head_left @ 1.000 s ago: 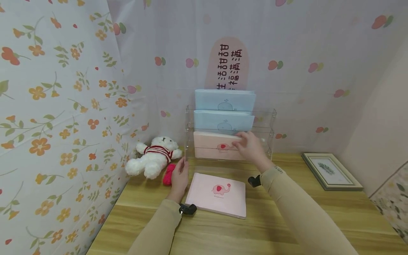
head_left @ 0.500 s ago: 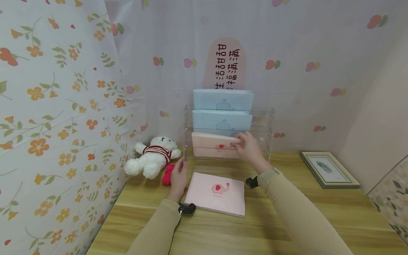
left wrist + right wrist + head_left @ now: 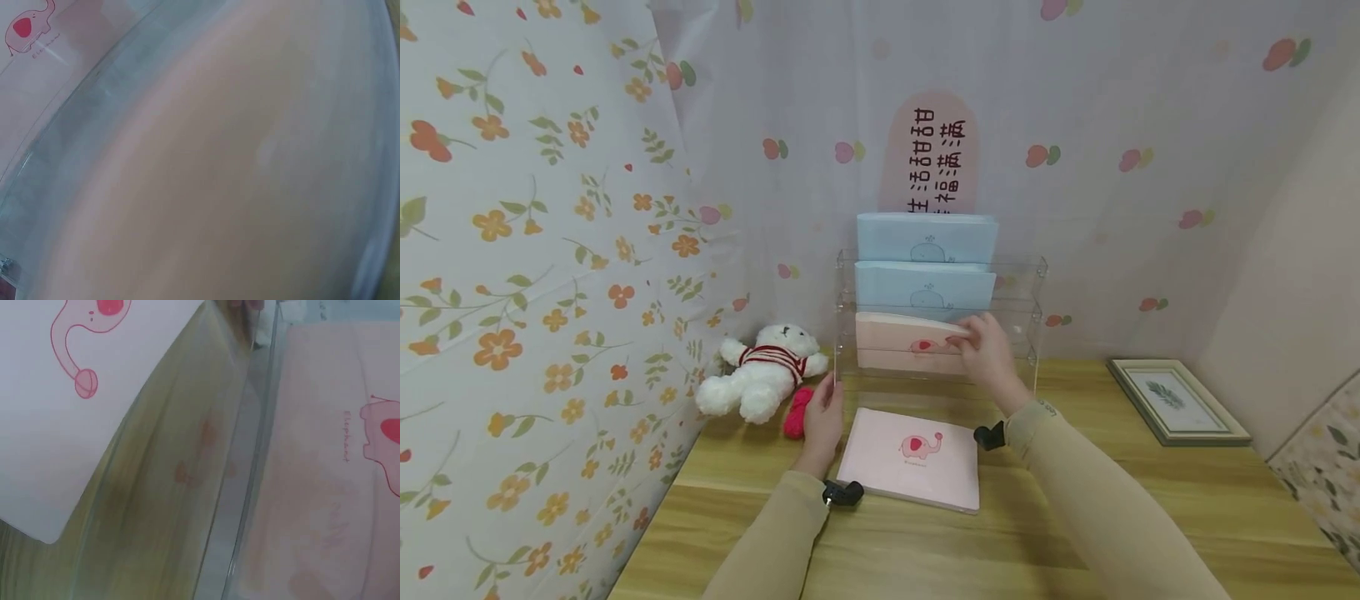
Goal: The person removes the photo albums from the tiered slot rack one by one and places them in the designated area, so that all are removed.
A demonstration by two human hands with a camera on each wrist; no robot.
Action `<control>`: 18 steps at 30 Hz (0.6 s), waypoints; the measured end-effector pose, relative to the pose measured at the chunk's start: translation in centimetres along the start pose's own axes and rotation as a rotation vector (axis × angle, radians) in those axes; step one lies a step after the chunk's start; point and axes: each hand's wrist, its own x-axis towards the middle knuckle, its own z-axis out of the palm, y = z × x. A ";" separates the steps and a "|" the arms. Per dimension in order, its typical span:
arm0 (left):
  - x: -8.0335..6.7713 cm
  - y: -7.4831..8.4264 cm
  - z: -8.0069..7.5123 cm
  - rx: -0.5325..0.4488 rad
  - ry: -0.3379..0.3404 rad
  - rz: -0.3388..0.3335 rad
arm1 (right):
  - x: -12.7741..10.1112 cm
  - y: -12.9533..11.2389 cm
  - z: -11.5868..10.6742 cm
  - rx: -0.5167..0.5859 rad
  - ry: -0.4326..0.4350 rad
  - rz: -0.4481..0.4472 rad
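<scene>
A clear acrylic rack [image 3: 1026, 292] with tiered slots stands at the back of the table. Two blue whale booklets, one [image 3: 880, 237] behind the other [image 3: 880, 283], fill its rear slots. In the front slot is a pink elephant booklet [image 3: 887, 343]; my right hand [image 3: 992, 358] pinches its upper right edge. My left hand [image 3: 822, 429] grips the rack's left side panel at its front edge. Another pink elephant booklet [image 3: 880, 467] lies flat on the table between my forearms. In the left wrist view, the blurred left hand [image 3: 187, 169] hides most of the scene.
Left of the rack, a white teddy bear [image 3: 752, 383] in a striped top leans near the patterned curtain. A bright pink bundle [image 3: 797, 414] lies beside my left hand. A framed picture [image 3: 1176, 400] rests on the wooden table [image 3: 1112, 500] at the right.
My right wrist has dipped slightly toward me and left, while its fingers stay on the booklet's edge. The left hand holds its place on the rack.
</scene>
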 end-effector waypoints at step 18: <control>0.0 -0.2 -0.1 -0.021 -0.003 -0.006 | -3.3 -0.7 -5.5 0.129 0.289 -0.142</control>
